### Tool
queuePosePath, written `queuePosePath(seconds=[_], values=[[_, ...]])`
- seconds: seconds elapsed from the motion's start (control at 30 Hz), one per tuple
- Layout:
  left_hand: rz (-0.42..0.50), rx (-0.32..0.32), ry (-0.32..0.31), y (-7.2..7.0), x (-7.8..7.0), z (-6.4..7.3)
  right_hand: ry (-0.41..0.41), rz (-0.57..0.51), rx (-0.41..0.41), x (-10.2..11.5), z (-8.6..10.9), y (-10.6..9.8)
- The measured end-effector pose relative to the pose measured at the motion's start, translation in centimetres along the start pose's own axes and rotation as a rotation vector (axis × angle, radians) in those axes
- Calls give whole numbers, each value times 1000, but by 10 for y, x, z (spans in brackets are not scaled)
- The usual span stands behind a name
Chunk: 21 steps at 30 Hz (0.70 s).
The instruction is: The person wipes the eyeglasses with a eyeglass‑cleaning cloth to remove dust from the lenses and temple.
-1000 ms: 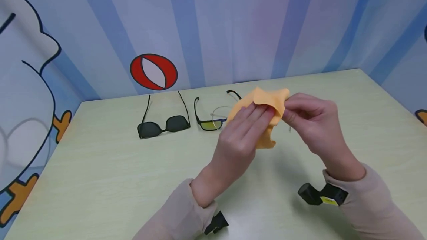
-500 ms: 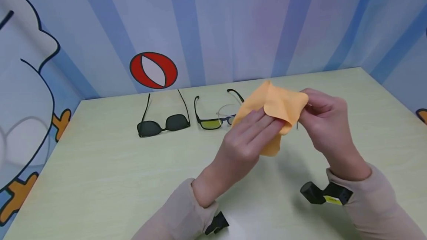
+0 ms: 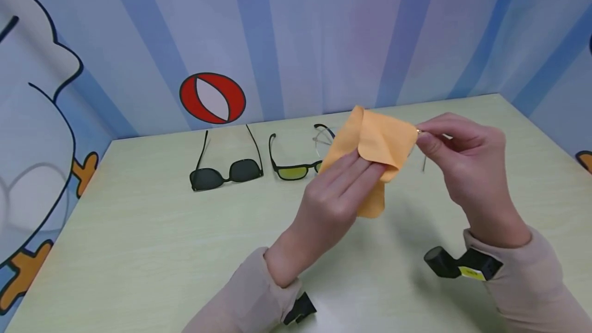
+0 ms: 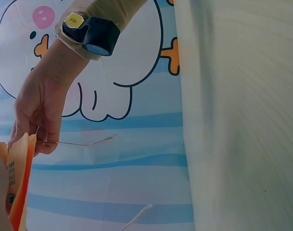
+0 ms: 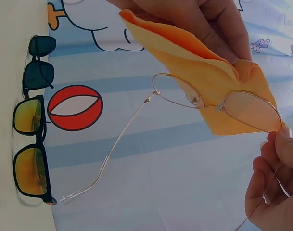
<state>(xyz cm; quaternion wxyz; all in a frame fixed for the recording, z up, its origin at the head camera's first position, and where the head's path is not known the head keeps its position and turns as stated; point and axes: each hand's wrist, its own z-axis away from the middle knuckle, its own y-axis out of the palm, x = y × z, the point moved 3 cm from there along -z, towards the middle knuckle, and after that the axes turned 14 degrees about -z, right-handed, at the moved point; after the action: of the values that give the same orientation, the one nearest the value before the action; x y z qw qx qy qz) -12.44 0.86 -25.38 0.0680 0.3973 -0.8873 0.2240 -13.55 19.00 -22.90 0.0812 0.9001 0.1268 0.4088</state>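
Note:
Thin gold-rimmed eyeglasses [image 5: 252, 111] are held up above the table, temples unfolded. My right hand [image 3: 478, 173] pinches them at the outer corner of one lens, by the hinge. Fingers extended over the outside, my left hand [image 3: 335, 194] grips an orange cleaning cloth [image 3: 386, 137] folded against the glasses. In the right wrist view the cloth lies behind the lenses, with the left thumb [image 5: 218, 45] pressing on it. From the left wrist, printed marks show on the cloth [image 4: 20, 178], and one thin temple [image 4: 83, 144] sticks out beyond the right hand. The head view hides most of the lenses.
Black sunglasses [image 3: 245, 170] rest at the back left of the pale table [image 3: 152, 251]. Beside them stand dark-framed glasses with yellow lenses [image 3: 293, 172], partly covered by the cloth. A blue striped wall [image 3: 300, 40] with a printed ball rises behind the table.
My right hand has shifted right, and the eyeglass hinge now shows at its fingertips. The cloth has spread flatter over the glasses. My left hand moved slightly right, then back left.

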Motion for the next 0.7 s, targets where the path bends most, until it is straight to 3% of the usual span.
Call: queuePosePath(seconds=[0.43,0.7], values=[[50,7,-93,5,6,1,78,16,124,-12,5,8],[69,112,-23,8,4,2,85,24,115,-15,7,15]])
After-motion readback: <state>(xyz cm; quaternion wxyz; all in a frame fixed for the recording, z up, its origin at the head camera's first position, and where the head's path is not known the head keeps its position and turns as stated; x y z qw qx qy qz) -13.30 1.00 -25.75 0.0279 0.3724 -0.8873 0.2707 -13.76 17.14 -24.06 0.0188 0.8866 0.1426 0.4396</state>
